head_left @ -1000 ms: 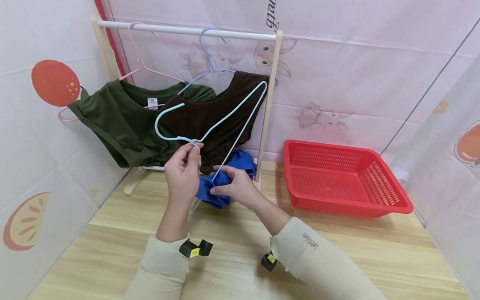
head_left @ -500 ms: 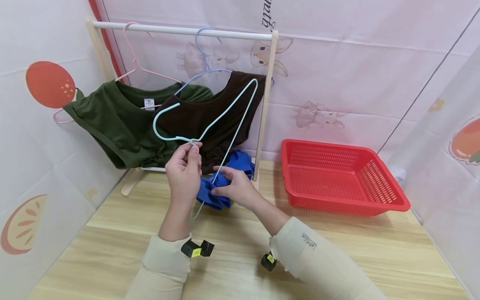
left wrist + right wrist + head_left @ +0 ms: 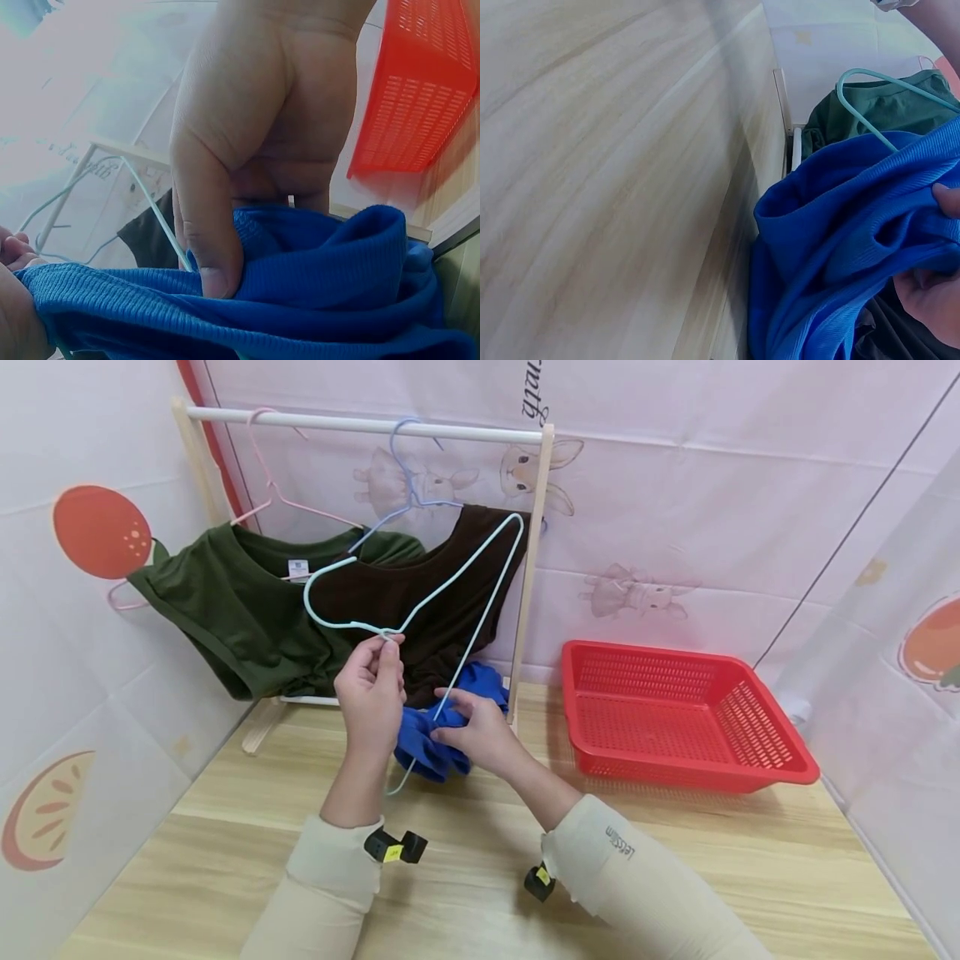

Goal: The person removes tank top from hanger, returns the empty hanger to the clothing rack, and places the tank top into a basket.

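Note:
A pale mint clothes hanger (image 3: 468,577) is tilted in front of the rack, hook to the left. Just below the hook, my left hand (image 3: 371,693) pinches its neck between thumb and fingers. The bunched blue ribbed garment (image 3: 427,752) hangs around the hanger's lower part, whose end shows beneath it. My right hand (image 3: 483,731) holds the garment beside the hanger's straight bar. In the left wrist view, the right thumb (image 3: 214,262) presses on the blue fabric. The right wrist view shows the hanger's rounded end (image 3: 847,82) emerging from the cloth.
Behind the hands stands a wooden rack with a white rail (image 3: 337,422). A dark green top (image 3: 240,602) hangs there on a pink hanger, and a dark brown top (image 3: 442,577) on a blue hanger. A red perforated basket (image 3: 690,772) sits right on the wooden table (image 3: 465,893).
My left hand has risen slightly with the hanger's hook end. My right hand and the blue garment have shifted a little to the right. The head view has moved slightly.

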